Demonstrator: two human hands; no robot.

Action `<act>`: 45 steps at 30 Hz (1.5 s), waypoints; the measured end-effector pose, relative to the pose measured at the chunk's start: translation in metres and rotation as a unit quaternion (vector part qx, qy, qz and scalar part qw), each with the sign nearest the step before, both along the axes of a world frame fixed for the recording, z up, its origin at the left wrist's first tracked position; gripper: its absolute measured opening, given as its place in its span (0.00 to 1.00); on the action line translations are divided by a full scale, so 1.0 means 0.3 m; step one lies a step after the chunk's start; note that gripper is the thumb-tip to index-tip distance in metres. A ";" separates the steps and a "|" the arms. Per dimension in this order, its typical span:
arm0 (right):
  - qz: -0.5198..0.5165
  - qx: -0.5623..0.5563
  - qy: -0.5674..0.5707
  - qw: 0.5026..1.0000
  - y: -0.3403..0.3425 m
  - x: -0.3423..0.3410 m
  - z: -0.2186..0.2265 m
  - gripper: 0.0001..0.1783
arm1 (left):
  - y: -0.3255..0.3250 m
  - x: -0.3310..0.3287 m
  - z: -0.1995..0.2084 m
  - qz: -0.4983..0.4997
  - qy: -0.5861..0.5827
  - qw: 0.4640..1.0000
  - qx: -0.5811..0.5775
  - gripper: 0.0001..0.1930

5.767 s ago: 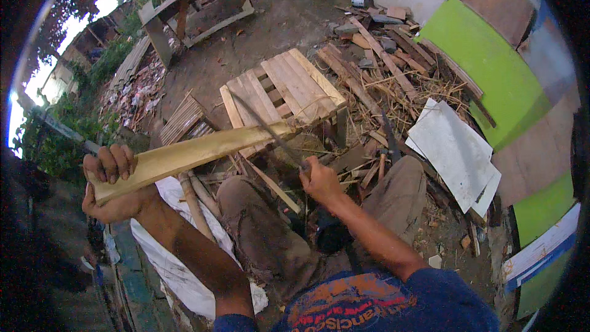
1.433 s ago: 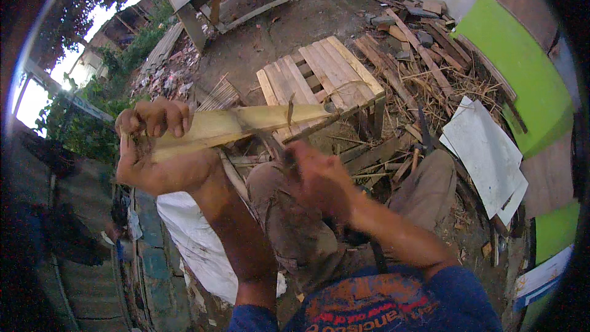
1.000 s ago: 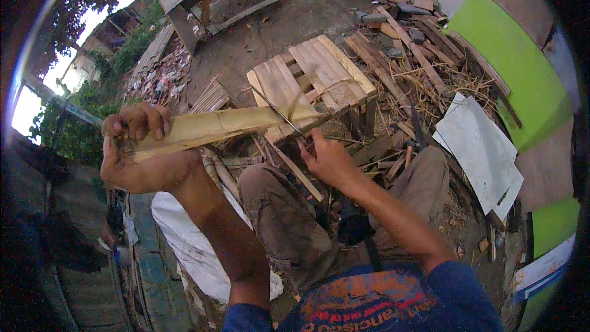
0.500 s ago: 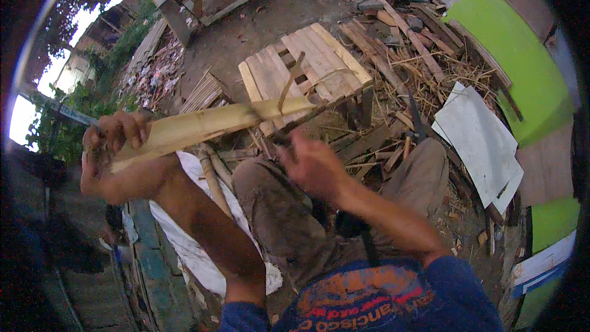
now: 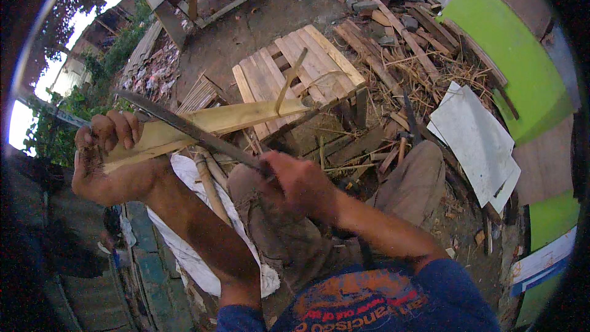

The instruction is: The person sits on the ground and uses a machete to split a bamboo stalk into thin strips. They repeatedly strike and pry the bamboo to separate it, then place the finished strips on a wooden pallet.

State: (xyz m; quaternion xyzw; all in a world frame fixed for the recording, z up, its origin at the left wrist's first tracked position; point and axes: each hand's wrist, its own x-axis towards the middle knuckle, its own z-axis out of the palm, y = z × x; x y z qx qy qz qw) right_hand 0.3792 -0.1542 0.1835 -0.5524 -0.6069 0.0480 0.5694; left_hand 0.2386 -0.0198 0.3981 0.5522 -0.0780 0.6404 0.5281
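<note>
My left hand (image 5: 109,154) is closed around the near end of a pale split bamboo piece (image 5: 236,116). The bamboo slants away to the right, its far end resting at a wooden slatted stand (image 5: 295,71). A curled strip (image 5: 289,83) sticks up near that far end. In my right hand (image 5: 301,185) is the grip of a long dark machete (image 5: 190,128). Its blade points up and left, crossing in front of the bamboo; whether it touches cannot be made out. My right fingers are slightly blurred.
Wood scraps and shavings (image 5: 424,67) are heaped at the right. Another blade (image 5: 410,114) with a wooden handle stands by my right knee. White sheets (image 5: 476,141) and a green panel (image 5: 516,43) lie farther right. A white sack (image 5: 190,227) and round poles (image 5: 211,190) are beside my left leg.
My right hand has drawn back a little toward me, and the machete blade has swung up and left across the bamboo. My left hand keeps its grip. A thin strip now stands near my knees.
</note>
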 end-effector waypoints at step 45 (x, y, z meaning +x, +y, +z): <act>-0.164 -0.362 0.137 0.907 0.055 0.154 -0.307 0.19 | 0.044 0.192 0.117 0.193 0.035 0.979 -0.050 0.12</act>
